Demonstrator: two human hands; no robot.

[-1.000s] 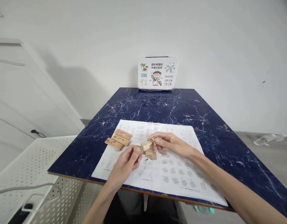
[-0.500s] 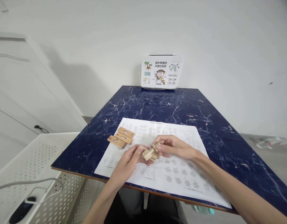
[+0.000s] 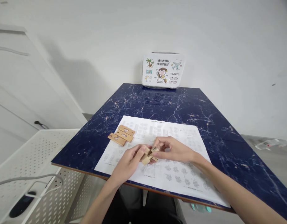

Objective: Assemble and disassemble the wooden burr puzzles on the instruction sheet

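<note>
With our left hand (image 3: 129, 159) we hold a small cluster of wooden pieces (image 3: 146, 159), the thumb pressing on it and the fingers closed behind. Our right hand (image 3: 172, 150) pinches a numbered block (image 3: 155, 149) at this cluster, with thumb and fingers nearly together. We have both above the printed sheet (image 3: 155, 182); three flat wooden plates (image 3: 122, 135) lie near, at its left edge.

Soft, even light, faint shadow (image 3: 78, 81) on wall (image 3: 106, 40) left of the table (image 3: 173, 107), dim reflection (image 3: 158, 95) at the table's far end, stretched edges, blurred print on paper (image 3: 157, 172)
</note>
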